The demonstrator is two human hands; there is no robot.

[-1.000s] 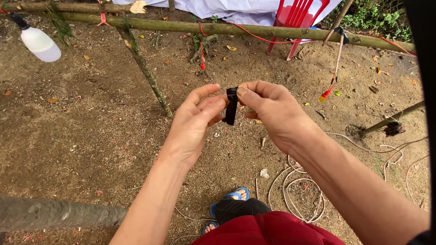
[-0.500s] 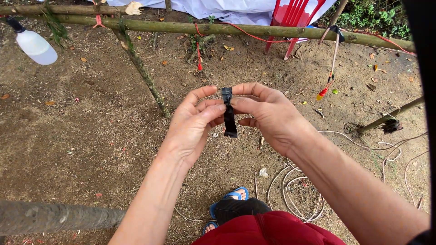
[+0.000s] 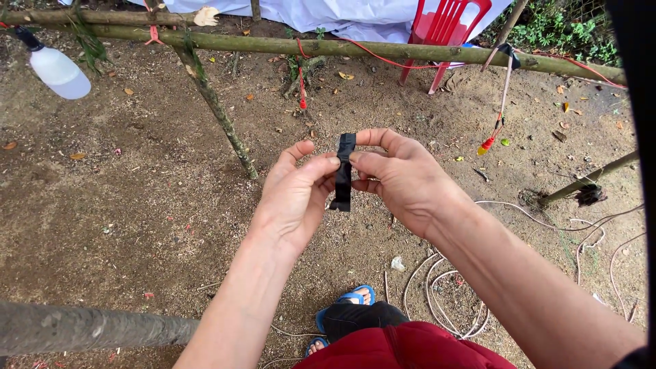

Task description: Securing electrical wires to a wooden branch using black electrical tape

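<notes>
Two hands pinch one black strip [image 3: 343, 171], held upright in mid-air above the dirt ground [image 3: 123, 205]. Left hand [image 3: 297, 195] is closed on its middle, right hand [image 3: 400, 178] on its top. Strip is judged light, limp, likely tacky; best gripped at the ends.

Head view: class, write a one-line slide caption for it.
Left hand and right hand pinch a black strip over bare dirt ground beside a bamboo rail.
</notes>
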